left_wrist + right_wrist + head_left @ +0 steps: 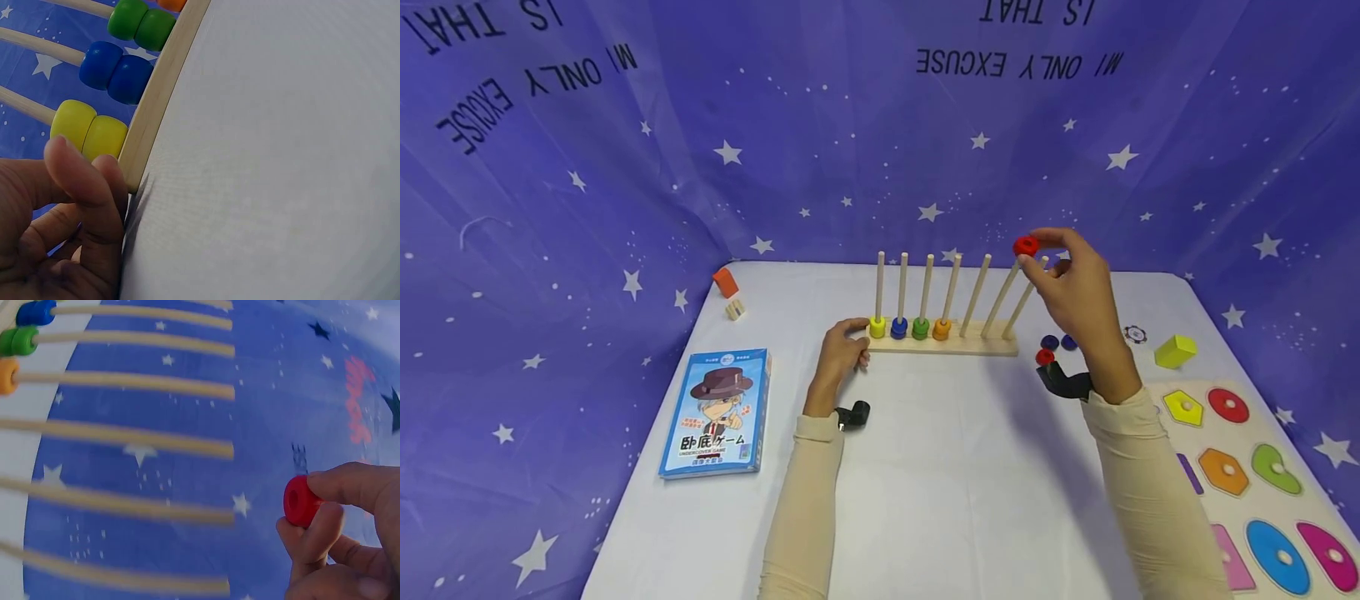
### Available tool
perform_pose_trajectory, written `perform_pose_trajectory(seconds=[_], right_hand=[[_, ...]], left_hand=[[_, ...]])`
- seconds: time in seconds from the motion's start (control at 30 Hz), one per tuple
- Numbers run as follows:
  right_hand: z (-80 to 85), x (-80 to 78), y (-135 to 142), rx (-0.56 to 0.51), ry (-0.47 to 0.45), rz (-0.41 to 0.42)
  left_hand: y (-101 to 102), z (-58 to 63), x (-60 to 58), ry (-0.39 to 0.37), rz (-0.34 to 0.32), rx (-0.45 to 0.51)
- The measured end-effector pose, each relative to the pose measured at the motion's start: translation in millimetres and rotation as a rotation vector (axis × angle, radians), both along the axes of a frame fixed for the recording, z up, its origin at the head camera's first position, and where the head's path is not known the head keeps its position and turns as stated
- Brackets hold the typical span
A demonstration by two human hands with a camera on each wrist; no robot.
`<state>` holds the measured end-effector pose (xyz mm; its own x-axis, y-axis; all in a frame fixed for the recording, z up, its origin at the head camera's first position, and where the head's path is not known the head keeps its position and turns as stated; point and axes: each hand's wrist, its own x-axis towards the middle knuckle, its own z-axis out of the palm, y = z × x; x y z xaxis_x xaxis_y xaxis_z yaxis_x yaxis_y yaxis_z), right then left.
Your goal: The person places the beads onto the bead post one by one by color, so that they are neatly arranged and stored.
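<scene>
A wooden bead stand (970, 347) with several upright pegs stands at the back middle of the table. Yellow beads (73, 125), blue beads (899, 328), green beads (921, 328) and orange beads (942, 330) sit low on the four left pegs; the three right pegs are bare. My left hand (838, 358) holds the stand's left end, fingers curled at its edge beside the yellow beads. Between thumb and fingertips, my right hand (1081, 292) pinches a red bead (301, 501). That bead is up near the tops of the right pegs, its hole facing them in the right wrist view.
Loose blue beads (1049, 342) and another red bead (1044, 357) lie right of the stand, below the right hand. Farther right are a patterned chip (1135, 334), a yellow-green block (1176, 352) and a shape puzzle board (1210, 425). A blue game box (715, 417) lies left.
</scene>
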<state>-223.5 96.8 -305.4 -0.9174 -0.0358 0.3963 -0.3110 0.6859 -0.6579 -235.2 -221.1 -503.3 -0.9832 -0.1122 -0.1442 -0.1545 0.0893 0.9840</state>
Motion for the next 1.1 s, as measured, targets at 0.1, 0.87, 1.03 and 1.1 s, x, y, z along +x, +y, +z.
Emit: perform_pose_trajectory(seconds=[0.1,0.87,1.03,1.1], right_hand=[[-1.8,-8.1,-14,0.028,-0.026,0.036],[-15.4,-5.9,-4,-0.101,0.054,-0.071],[-46.4,7.2,33,-0.103,-0.026,-0.22],[-71.6,11.3,46,-0.04,-0.134,-0.225]], left_hand=[[-1,-0.1,0.1,0.0,-0.002,0.006],[0,0.8,1.8,-0.005,-0.016,0.013],[-1,2.1,1.5,0.008,-0.005,-0.02],[-2,2.6,2.0,0.007,-0.006,-0.028]])
